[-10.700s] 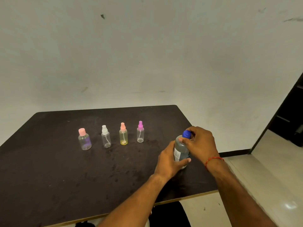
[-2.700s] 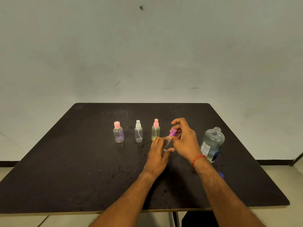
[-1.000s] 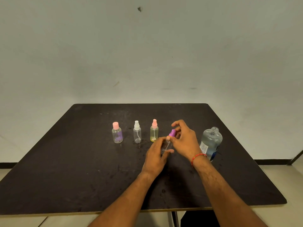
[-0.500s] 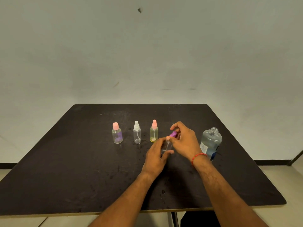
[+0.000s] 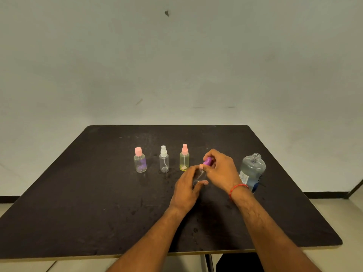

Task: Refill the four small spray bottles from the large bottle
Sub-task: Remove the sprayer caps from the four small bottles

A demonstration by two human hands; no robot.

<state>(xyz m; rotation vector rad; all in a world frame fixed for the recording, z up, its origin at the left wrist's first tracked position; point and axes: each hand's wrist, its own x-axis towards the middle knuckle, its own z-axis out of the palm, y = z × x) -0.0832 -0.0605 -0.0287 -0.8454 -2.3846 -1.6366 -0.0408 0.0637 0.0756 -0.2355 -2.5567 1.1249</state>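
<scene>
The black table had wide free surface on its left; the uncapped large bottle stood near the right edge; the left hand gripped the tilted small spray bottle mid-table; the right hand pinched its purple cap.

A dark square table with a scuffed, speckled top and a pale front edge stands close to a plain off-white wall. The wall bears a small dark mark high up. A black baseboard meets the pale floor.
</scene>
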